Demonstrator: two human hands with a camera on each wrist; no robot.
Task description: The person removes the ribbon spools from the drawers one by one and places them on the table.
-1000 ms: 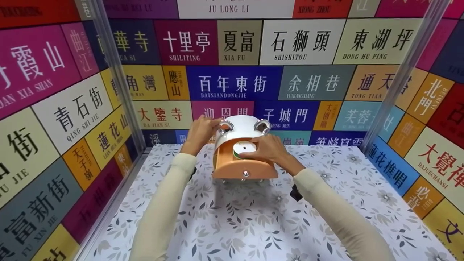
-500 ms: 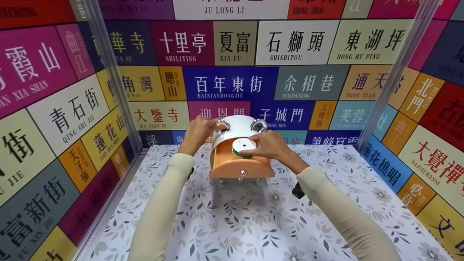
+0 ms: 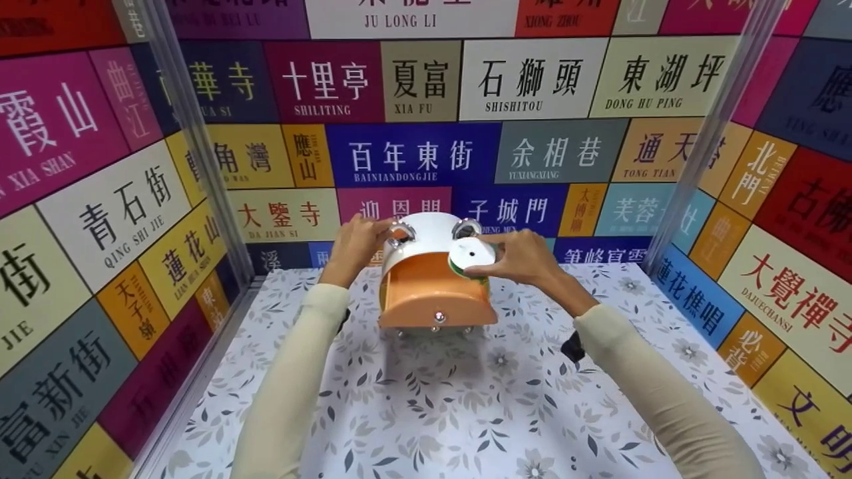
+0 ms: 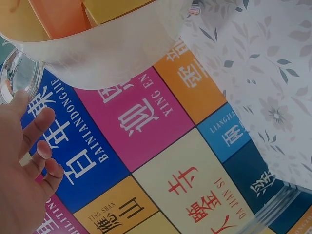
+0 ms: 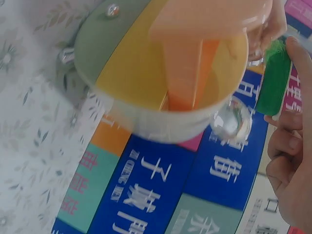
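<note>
A small box has a white curved shell (image 3: 429, 231), two clear, shiny ring handles and an orange drawer (image 3: 413, 309) pulled out in front. At the left ring (image 4: 20, 75), my left hand (image 3: 353, 245) holds on with its fingertips; its other fingers are loosely curled. My right hand (image 3: 531, 258) pinches a spool of green thread (image 5: 276, 80) by its edge, thumb and fingers on opposite sides. The spool's white end faces the head camera. It hangs above the right side of the drawer, in front of the right ring (image 5: 231, 119).
The box stands on small silver ball feet on a table (image 3: 426, 412) with a grey flower-patterned cover. Behind and at both sides rise panels (image 3: 413, 153) printed with coloured Chinese place names. Clear corner posts (image 3: 193, 133) join the panels.
My right hand has lifted the spool up and to the right, out of the drawer's middle. The left hand stays at the left ring. The head view has shifted slightly.
</note>
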